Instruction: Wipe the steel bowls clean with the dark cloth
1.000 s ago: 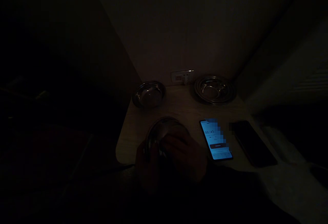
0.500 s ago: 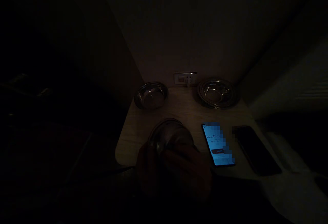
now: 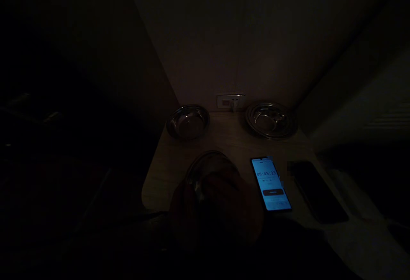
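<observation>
The light is very dim. A shiny metal bowl is at the front of the small table, right before me. My left hand is closed at the bowl's near left side. Over the bowl's near right part lies my right hand, its fingers bent and close together. Whatever may be under those fingers is hidden in the dark. Both hands cover much of the bowl's near side.
On the wooden table stand a metal bowl at back left and stacked metal dishes at back right. A lit phone shows a timer beside a dark phone. A wall socket holds a plug.
The right hand's fingers have shifted slightly over the bowl. The whole view has moved a little, and the picture is darker. Both hands stay at the bowl.
</observation>
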`<state>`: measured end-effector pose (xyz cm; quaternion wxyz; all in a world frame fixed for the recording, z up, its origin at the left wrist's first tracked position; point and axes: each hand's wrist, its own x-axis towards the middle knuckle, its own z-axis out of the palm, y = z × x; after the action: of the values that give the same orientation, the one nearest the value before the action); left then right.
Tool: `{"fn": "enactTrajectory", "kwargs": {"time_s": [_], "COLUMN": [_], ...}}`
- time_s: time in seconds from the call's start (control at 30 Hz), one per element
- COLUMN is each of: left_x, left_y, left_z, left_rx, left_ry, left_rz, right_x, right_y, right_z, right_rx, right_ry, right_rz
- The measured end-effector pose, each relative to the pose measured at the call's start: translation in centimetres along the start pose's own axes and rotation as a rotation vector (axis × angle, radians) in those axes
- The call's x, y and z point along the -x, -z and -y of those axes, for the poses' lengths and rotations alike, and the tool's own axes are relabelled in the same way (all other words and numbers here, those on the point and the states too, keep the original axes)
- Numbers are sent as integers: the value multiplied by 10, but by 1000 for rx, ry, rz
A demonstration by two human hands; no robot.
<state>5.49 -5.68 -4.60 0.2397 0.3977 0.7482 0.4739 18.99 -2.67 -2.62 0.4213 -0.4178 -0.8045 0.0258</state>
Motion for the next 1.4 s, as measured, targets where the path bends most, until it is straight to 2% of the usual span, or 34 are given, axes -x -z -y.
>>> {"fn": "enactTrajectory", "kwargs": {"time_s": [0.03, 0.1, 0.23, 0.33, 0.4, 0.53, 0.63, 0.73, 0.87, 0.97, 1.07, 1.17, 1.23, 1.3, 1.4], "left_x": [0, -1, -1, -1, -2, 0, 3, 4, 4, 4, 2, 1, 1, 3, 8], "left_y": [0, 0, -2, -1, 0, -1, -4, -5, -2, 1, 3, 6, 8, 8, 7], "left_z": [-2, -4, -1, 6, 9, 10, 8, 6, 5, 5, 7, 12, 15, 14, 7], "left_rx": [-6, -14, 3, 24, 21, 29, 44, 25, -5, -7, -23, -32, -43, -58, -56], "left_ry": [-5, 3, 19, 13, 9, -4, 0, 37, 53, 8, -13, -65, -92, -93, -70], "left_rz": [-7, -26, -28, 14, 8, 5, 11, -32, -90, -89, -98, -87, -73, -66, -62], "right_x": [0, -2, -5, -3, -1, 4, 4, -2, -2, 12, 28, 38, 40, 40, 36], "right_y": [0, 0, 1, 0, -1, -3, -1, 1, 6, 9, 12, 14, 16, 18, 21], "right_z": [0, 0, -3, -7, -8, 4, 11, -10, -52, -60, -53, -44, -38, -28, -4], "right_rx": [-16, -34, 3, -33, -29, 43, 32, 59, 40, -47, -132, -232, -269, -251, -140], "right_ry": [-21, 71, -15, 52, 47, -59, -16, 59, -70, -192, -335, -488, -524, -466, -266], "right_rz": [12, 26, -28, -4, 1, -6, 24, 69, 90, -10, -115, -132, -123, -107, -105]}}
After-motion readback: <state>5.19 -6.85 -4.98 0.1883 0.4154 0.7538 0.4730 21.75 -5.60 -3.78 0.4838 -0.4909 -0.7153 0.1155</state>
